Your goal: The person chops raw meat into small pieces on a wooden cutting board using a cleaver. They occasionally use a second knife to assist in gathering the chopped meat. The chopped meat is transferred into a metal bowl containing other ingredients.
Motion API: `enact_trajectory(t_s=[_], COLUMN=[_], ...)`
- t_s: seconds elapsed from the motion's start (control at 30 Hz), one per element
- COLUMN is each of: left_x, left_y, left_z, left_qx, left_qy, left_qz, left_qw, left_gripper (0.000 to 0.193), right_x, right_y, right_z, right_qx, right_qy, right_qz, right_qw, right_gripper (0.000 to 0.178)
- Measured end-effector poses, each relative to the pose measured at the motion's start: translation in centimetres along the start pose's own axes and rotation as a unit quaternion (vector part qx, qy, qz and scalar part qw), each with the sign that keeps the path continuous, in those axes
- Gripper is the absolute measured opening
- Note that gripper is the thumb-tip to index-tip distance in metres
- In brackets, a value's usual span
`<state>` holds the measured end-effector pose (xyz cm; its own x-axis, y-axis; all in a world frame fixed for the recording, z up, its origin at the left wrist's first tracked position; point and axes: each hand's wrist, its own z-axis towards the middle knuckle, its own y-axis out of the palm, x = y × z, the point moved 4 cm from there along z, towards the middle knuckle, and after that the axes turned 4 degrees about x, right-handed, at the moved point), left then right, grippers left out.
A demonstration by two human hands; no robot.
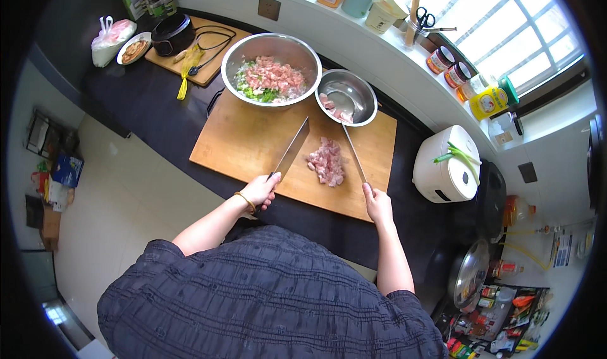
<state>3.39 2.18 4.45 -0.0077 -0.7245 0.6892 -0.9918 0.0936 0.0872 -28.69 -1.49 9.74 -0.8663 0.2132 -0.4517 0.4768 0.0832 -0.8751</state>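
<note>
My left hand (260,192) is closed round the handle of a kitchen knife (293,148), its blade slanting up and to the right over the wooden cutting board (221,134). A second knife (355,153) is gripped in my right hand (377,202), its blade pointing away toward the small bowl. Between the two blades lies a pile of chopped raw meat (327,162). Behind it, a large steel bowl (310,50) holds minced meat and chopped green onion. Beside that stands a smaller steel bowl (367,92) with a few meat pieces in it.
To the right, a white rice cooker (446,169) has green onion stalks (460,157) on its lid. A black pot (173,35) and a cord sit on another board at the far left, near a plate of food (134,48). Jars (441,60) line the windowsill.
</note>
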Motion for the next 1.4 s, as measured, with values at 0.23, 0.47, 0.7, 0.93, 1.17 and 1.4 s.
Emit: enact_trajectory(t_s=[0.23,0.47,0.7,0.93,1.17,1.4], left_x=[-0.2,-0.6,-0.8,-0.8,-0.6,-0.5], left_y=[0.9,1.6,1.7,1.7,1.7,2.3], left_z=[0.1,-0.2,-0.3,-0.3,-0.1,-0.9], left_qx=[0.017,0.031,0.043,0.048,0.048,0.049], left_qy=[0.012,0.016,0.017,0.026,0.029,0.019], left_qz=[-0.003,-0.032,-0.03,-0.014,-0.008,-0.019], left_qw=[1.0,0.999,0.998,0.998,0.998,0.998], left_gripper=[0.042,0.04,0.041,0.043,0.045,0.042], right_x=[-1.8,-1.1,-0.7,-0.6,-1.4,-0.3], right_y=[0.6,0.7,-0.6,0.0,-1.1,0.1], right_z=[3.3,1.2,-0.3,-0.3,0.4,-0.4], right_qx=[-0.018,-0.085,-0.129,-0.168,-0.167,-0.146], right_qy=[0.003,0.046,0.112,0.109,0.122,0.126], right_qz=[-0.013,0.147,0.183,0.202,0.13,0.191], right_qw=[1.0,0.984,0.968,0.959,0.97,0.962], right_gripper=[0.062,0.062,0.054,0.055,0.056,0.055])
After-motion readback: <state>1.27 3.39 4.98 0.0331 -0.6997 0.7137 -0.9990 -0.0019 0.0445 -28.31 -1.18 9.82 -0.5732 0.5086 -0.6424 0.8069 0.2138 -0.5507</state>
